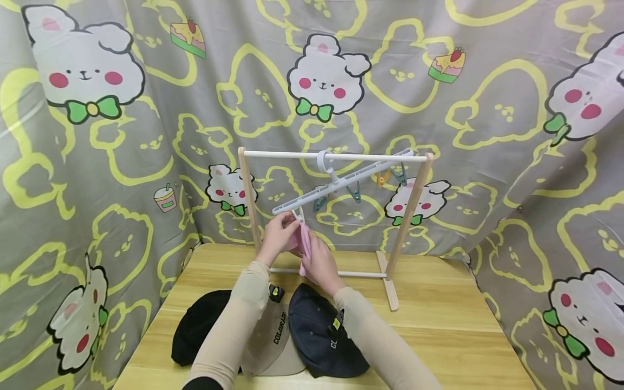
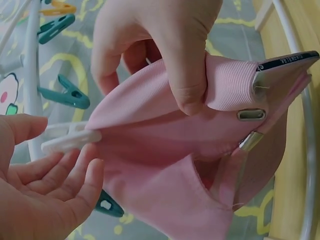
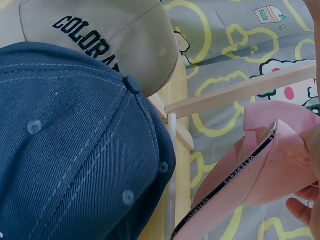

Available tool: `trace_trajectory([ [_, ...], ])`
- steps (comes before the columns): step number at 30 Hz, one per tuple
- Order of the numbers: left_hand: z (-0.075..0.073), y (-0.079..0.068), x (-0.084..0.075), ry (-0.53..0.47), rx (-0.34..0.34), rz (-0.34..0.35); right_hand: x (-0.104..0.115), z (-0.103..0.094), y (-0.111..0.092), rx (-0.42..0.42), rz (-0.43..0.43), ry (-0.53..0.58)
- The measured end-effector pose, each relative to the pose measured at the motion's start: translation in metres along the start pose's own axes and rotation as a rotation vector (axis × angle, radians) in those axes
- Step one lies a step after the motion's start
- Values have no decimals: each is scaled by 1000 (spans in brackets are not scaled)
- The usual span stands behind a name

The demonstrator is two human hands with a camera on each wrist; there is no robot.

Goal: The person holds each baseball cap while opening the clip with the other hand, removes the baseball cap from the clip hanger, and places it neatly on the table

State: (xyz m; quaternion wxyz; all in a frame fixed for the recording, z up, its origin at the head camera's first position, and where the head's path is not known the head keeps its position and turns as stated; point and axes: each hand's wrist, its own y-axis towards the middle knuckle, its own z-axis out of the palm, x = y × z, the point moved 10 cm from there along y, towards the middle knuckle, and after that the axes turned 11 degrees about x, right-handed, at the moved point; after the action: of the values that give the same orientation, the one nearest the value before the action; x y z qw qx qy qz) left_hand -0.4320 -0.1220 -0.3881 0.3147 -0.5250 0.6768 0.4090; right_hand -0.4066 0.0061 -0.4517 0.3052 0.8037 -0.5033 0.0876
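Note:
A pink cap [image 2: 145, 135] hangs sideways in front of the rack, its strap and metal buckle showing in the left wrist view. My right hand [image 1: 320, 260] pinches the cap's edge, thumb over the cloth and fingers behind. A white clip [image 2: 70, 142] at the low end of the grey hanger [image 1: 341, 184] meets the cap's other edge. Around that clip my left hand [image 2: 50, 175] lies with fingers loosely extended, thumb apart from them. The hanger tilts down on the left, its hook over the rack's white bar [image 1: 273, 155].
Teal clips [image 1: 354, 191] and an orange clip [image 1: 382, 179] hang along the hanger. On the wooden table [image 1: 439, 325], a black cap [image 1: 200, 325], a beige cap [image 1: 265, 346] and a navy cap [image 1: 317, 336] lie below my forearms. A patterned curtain [image 1: 205, 81] surrounds the table.

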Motion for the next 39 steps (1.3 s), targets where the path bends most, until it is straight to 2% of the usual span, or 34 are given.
trace_trajectory([
  [5, 0, 1, -3, 26, -83, -39, 7, -6, -3, -18, -44, -72],
  [9, -1, 1, -4, 31, -153, -47, 9, -6, -4, -3, -42, -74],
  [13, 0, 3, -3, 13, -160, -38, 8, -6, -5, 6, -39, -57],
  [16, 4, 6, 3, -78, -111, -34, 6, -7, -6, 11, -39, -51],
  [22, 18, 12, 15, -438, 0, -41, 7, -9, -8, 36, -50, -66],
  [28, 27, 13, 19, -595, 60, -100, 12, -9, -8, 47, -70, -69],
  [31, 33, 14, 22, -681, 128, -136, 11, -9, -9, 54, -67, -52],
  [34, 40, 13, 26, -816, 214, -169, 9, -9, -10, 50, -72, -31],
  [39, 46, 11, 27, -925, 324, -172, 6, -9, -11, 55, -70, -21],
])
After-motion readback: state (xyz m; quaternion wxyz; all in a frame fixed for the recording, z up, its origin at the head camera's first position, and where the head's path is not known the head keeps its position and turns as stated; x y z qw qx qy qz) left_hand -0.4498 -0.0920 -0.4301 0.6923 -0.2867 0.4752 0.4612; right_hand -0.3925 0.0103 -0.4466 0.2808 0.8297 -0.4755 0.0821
